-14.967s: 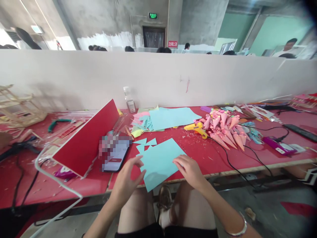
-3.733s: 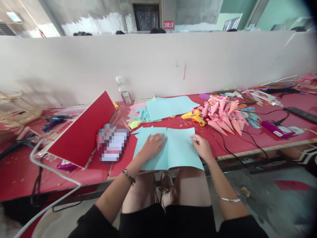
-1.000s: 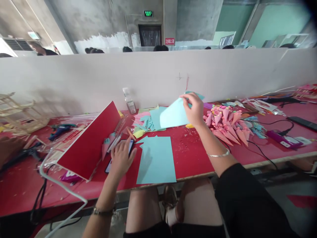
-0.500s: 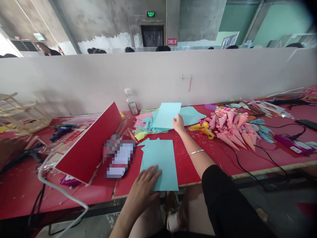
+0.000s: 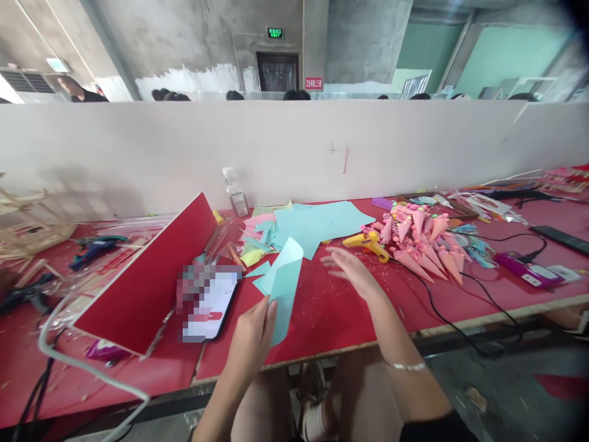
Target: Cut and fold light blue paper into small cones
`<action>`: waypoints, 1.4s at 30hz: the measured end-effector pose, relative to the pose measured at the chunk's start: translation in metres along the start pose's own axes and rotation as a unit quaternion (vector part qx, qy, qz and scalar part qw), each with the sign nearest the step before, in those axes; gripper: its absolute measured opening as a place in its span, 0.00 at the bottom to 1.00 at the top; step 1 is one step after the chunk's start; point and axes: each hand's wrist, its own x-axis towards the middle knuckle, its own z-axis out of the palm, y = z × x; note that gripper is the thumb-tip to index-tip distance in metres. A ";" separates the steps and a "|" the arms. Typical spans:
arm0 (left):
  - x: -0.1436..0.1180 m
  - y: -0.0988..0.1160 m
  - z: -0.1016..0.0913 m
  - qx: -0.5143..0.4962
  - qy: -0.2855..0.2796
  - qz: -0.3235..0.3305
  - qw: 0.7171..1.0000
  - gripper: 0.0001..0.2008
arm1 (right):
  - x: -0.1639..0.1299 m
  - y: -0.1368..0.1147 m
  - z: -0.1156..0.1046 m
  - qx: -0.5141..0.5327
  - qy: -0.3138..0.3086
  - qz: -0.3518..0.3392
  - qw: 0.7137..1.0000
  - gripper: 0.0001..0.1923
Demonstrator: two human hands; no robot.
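Observation:
A light-blue sheet of paper (image 5: pixel 286 294), lifted and curling at its top edge, is pinched between the thumb and fingers of my left hand (image 5: pixel 253 334). My right hand (image 5: pixel 352 270) hovers over the red tabletop to the right of that sheet, its fingers stretched out and holding nothing. Beyond both hands lie larger light-blue sheets (image 5: pixel 322 221). Pink, blue and yellow paper scraps (image 5: pixel 257 236) are heaped at their left side. A few pointed light-blue offcuts (image 5: pixel 261 279) rest just behind the held sheet.
A yellow glue gun (image 5: pixel 368 244) and a pile of pink paper cones (image 5: pixel 421 239) lie on the right. Left of my hands are a phone (image 5: pixel 216 307) and a leaning red board (image 5: pixel 151 276). A clear bottle (image 5: pixel 237 195) stands by the white partition (image 5: pixel 285 147).
My left hand has gone from lying flat on the near sheet to lifting it. My right hand has let go of the far sheet and come back toward me.

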 end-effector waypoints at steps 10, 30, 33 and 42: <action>0.015 0.021 0.025 -0.206 -0.033 -0.007 0.978 0.18 | -0.058 0.009 0.034 0.243 -0.114 0.006 0.963 0.23; 0.017 0.007 0.032 -0.443 -0.272 -0.150 0.841 0.19 | -0.064 0.009 0.051 0.235 0.028 0.069 0.969 0.23; 0.016 0.008 0.032 -0.437 -0.332 -0.168 0.819 0.21 | -0.064 0.009 0.052 0.214 0.039 0.070 0.974 0.23; 0.017 0.005 0.033 -0.411 -0.341 -0.161 0.830 0.21 | -0.066 0.010 0.051 0.155 0.072 0.086 0.981 0.22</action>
